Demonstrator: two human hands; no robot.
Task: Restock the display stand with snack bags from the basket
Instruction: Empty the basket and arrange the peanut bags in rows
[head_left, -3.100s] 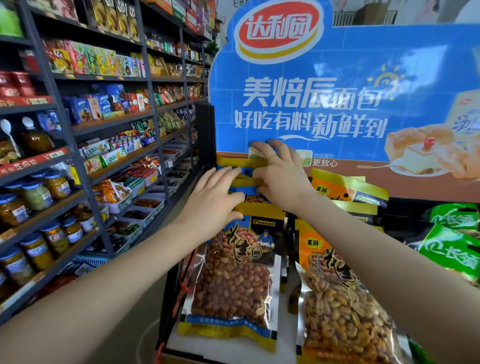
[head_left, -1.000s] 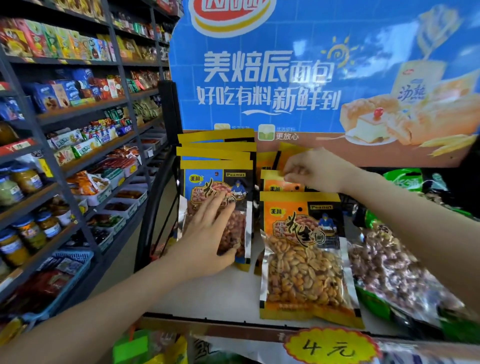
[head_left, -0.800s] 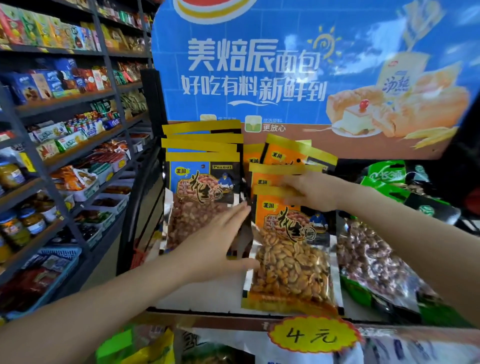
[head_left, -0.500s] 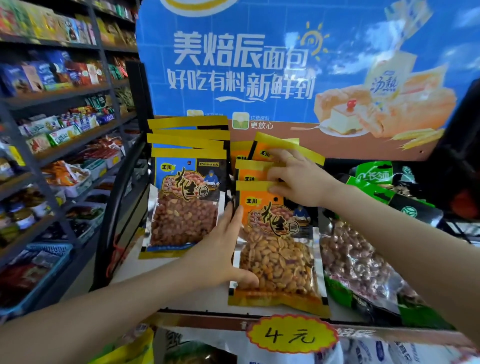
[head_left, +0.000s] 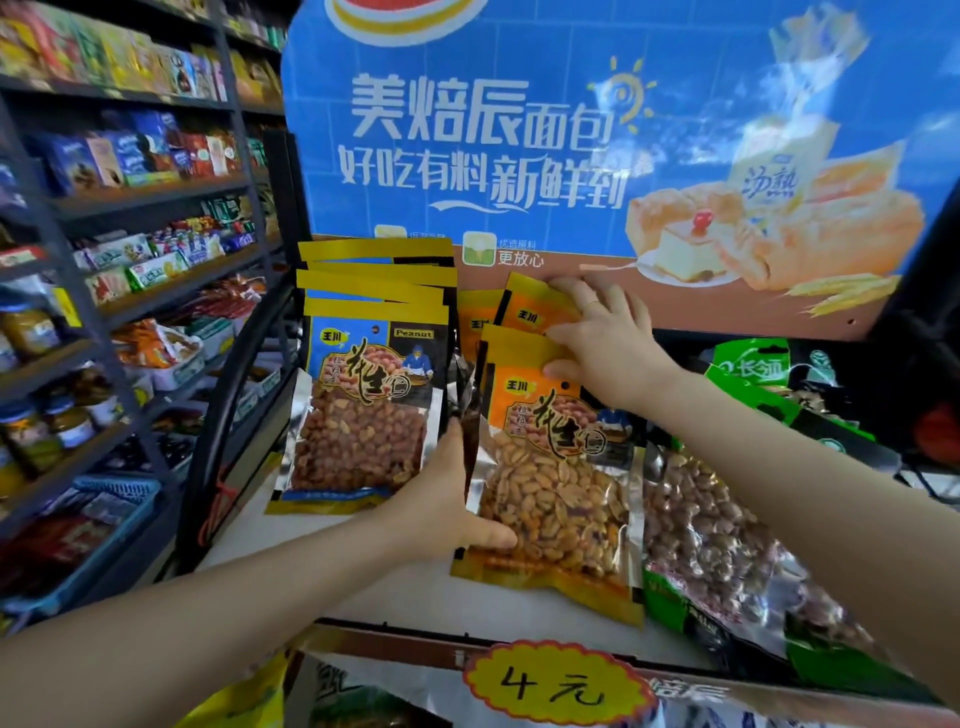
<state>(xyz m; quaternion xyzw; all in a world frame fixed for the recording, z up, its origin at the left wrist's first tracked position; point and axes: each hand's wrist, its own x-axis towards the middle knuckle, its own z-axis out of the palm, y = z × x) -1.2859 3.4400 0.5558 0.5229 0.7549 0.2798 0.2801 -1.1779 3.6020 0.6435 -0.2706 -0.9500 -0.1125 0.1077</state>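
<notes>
The front orange peanut bag (head_left: 550, 499) is gripped at its lower left edge by the left hand (head_left: 441, 506), thumb laid across the clear window, fingers hidden behind. Its yellow top strip is pressed by the right hand (head_left: 605, 338), fingers spread flat and reaching onto the orange bags (head_left: 530, 312) stacked behind; nothing is clamped there. The bag is seen lying on the white shelf (head_left: 467, 597) of the display stand (head_left: 519, 130), just beside a row of blue peanut bags (head_left: 371, 395) at left and touching green-trimmed nut bags (head_left: 727, 545) at right. A yellow price tag (head_left: 558, 686) is fixed on the front lip. The basket cannot be made out.
</notes>
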